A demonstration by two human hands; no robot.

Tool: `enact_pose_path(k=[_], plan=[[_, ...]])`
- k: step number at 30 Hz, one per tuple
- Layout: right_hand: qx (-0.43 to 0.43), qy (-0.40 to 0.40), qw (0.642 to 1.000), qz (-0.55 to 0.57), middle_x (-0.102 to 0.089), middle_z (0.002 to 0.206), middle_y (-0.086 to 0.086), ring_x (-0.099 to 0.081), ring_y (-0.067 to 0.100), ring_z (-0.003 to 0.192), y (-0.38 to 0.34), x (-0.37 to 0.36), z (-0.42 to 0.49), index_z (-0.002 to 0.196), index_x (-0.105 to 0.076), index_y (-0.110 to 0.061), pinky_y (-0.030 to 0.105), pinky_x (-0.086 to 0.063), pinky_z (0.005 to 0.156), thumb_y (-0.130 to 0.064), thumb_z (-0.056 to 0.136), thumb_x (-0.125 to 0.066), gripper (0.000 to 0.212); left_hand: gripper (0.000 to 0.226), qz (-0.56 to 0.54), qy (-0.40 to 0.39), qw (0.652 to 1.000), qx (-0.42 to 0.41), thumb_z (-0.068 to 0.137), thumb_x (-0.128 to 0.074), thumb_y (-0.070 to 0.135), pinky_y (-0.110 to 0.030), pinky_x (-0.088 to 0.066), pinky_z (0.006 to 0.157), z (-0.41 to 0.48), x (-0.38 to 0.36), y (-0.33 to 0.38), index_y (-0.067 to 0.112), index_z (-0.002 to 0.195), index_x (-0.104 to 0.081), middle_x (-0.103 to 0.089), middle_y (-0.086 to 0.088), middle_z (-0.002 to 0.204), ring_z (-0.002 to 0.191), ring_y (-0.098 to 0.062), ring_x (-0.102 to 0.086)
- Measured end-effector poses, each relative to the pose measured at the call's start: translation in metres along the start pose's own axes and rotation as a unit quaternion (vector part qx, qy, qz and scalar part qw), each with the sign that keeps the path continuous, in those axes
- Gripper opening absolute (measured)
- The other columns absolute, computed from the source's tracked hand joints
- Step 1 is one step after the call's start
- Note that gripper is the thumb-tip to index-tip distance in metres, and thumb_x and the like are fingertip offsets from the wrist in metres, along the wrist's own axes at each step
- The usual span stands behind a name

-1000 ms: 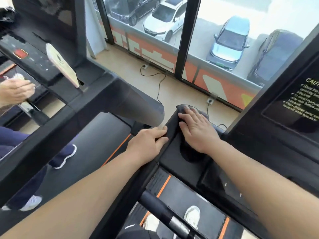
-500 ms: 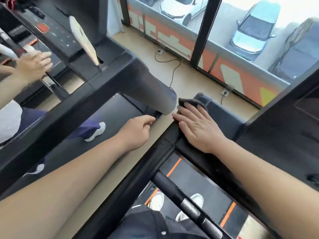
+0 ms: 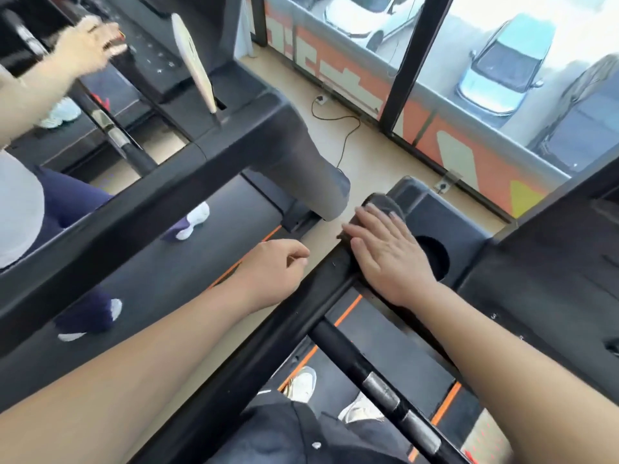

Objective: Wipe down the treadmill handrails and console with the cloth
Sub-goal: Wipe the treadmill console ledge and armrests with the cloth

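Note:
A dark grey cloth [image 3: 383, 204] lies on the black treadmill console tray [image 3: 445, 216], at its left corner where the left handrail [image 3: 254, 333] begins. My right hand [image 3: 388, 252] presses flat on the cloth with straight fingers, and most of the cloth is hidden under it. My left hand [image 3: 271, 271] hovers to the left of the handrail with loosely curled fingers and holds nothing. A round cup hole [image 3: 433, 259] opens in the tray just right of my right hand.
A second treadmill stands to the left, with another person on it whose hand [image 3: 85, 46] reaches to its console. A front grip bar [image 3: 375, 385] crosses below my arms. My shoes [image 3: 303, 385] stand on the belt. A window with parked cars fills the far side.
My left hand has come off the handrail and hangs free beside it. My right hand slid the cloth toward the tray's left corner. The other person's hand rose to their console.

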State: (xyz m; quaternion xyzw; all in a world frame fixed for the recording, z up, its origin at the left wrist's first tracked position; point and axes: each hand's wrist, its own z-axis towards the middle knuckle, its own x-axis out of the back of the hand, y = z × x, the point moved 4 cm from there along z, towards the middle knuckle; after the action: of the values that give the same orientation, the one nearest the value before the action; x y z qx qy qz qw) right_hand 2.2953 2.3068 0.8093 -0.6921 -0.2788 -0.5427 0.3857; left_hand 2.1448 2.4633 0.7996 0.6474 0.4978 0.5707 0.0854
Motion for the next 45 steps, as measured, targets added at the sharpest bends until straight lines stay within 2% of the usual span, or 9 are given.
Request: enact_pose_path(k=[5,12,19,26,30,33,37,41,45], plan=[[-0.171,0.011,0.985,0.001,0.02,0.168,-0.004,0.025,0.011,0.152,0.01,-0.007,0.015,0.162,0.004,-0.021,0.038,0.012,0.125,-0.043,0.104,-0.012,0.064,0.024,0.0,-0.008,1.0,0.03,0.098,-0.057,0.026,-0.02,-0.043,0.093,-0.014,0.007,-0.016,0.029,0.118,-0.071,-0.07,0.016,0.111,0.105,-0.004,-0.063],[0.029,-0.005,0.999,-0.028,-0.017,0.169,-0.006,0.0,0.012,0.156,-0.034,-0.024,-0.033,0.159,-0.029,-0.025,0.039,0.002,0.127,-0.043,0.105,-0.017,0.058,0.027,-0.01,-0.003,1.0,0.025,0.1,-0.054,0.023,-0.02,-0.042,0.091,-0.025,0.006,-0.016,0.029,0.12,-0.071,-0.069,0.017,0.111,0.103,-0.003,-0.062],[-0.131,-0.018,0.991,-0.013,0.011,0.17,-0.002,0.022,0.013,0.153,-0.017,-0.014,0.002,0.16,-0.02,-0.037,0.04,0.015,0.124,-0.05,0.103,-0.012,0.058,0.029,-0.017,0.003,0.999,0.033,0.1,-0.053,0.019,-0.018,-0.04,0.09,-0.04,0.014,-0.024,0.026,0.122,-0.071,-0.069,0.015,0.116,0.106,-0.004,-0.061],[0.017,0.013,1.0,0.008,-0.019,0.168,0.0,-0.001,0.018,0.157,-0.081,-0.051,-0.052,0.157,-0.033,-0.029,0.045,0.002,0.126,-0.046,0.105,-0.017,0.057,0.033,-0.001,0.068,0.998,-0.002,0.098,-0.054,0.014,-0.026,-0.043,0.103,-0.041,0.021,-0.021,0.02,0.127,-0.068,-0.066,0.008,0.129,0.119,-0.013,-0.06],[-0.078,0.03,0.996,-0.003,-0.002,0.17,-0.004,0.009,0.014,0.156,-0.052,-0.035,-0.031,0.163,-0.011,-0.024,0.041,0.005,0.127,-0.045,0.106,-0.017,0.061,0.043,0.046,0.087,0.991,-0.094,0.098,-0.053,0.007,-0.011,-0.023,0.111,-0.043,0.006,0.016,0.011,0.14,-0.06,-0.052,0.0,0.15,0.14,-0.014,-0.045],[-0.017,0.049,0.995,0.09,-0.033,0.163,-0.002,-0.019,0.016,0.155,-0.074,-0.029,-0.038,0.154,-0.04,-0.018,0.044,-0.019,0.125,-0.035,0.098,-0.036,0.059,0.051,0.023,0.07,0.988,-0.135,0.096,-0.042,0.011,0.0,-0.012,0.11,-0.044,-0.009,0.05,0.009,0.146,-0.053,-0.047,-0.005,0.155,0.145,-0.014,-0.038],[-0.047,0.09,0.948,0.302,-0.055,0.147,-0.014,-0.041,-0.001,0.141,-0.039,0.005,-0.063,0.137,-0.063,-0.024,0.03,-0.037,0.117,-0.003,0.092,-0.048,0.052,0.064,0.079,0.032,0.985,-0.15,0.091,-0.029,0.019,-0.021,-0.016,0.119,-0.037,-0.031,0.07,0.004,0.152,-0.041,-0.04,-0.013,0.159,0.149,-0.023,-0.034],[-0.167,0.194,0.92,0.296,-0.071,0.113,-0.014,-0.065,0.006,0.102,-0.002,0.031,-0.094,0.122,-0.071,-0.021,0.033,-0.052,0.098,-0.007,0.097,-0.054,0.034,0.067,0.193,-0.053,0.978,-0.052,0.11,-0.03,0.035,-0.033,-0.011,0.121,-0.018,-0.058,0.069,-0.001,0.16,-0.003,-0.009,-0.017,0.17,0.156,-0.026,-0.012],[-0.185,0.165,0.914,0.321,-0.071,0.099,-0.018,-0.063,0.003,0.08,-0.006,0.022,-0.104,0.115,-0.073,-0.022,0.032,-0.056,0.082,-0.014,0.098,-0.056,0.026,0.076,0.173,-0.058,0.983,0.0,0.105,-0.03,0.057,-0.047,-0.036,0.107,0.02,-0.064,0.062,0.006,0.158,-0.012,-0.034,-0.017,0.16,0.14,-0.036,-0.042]])
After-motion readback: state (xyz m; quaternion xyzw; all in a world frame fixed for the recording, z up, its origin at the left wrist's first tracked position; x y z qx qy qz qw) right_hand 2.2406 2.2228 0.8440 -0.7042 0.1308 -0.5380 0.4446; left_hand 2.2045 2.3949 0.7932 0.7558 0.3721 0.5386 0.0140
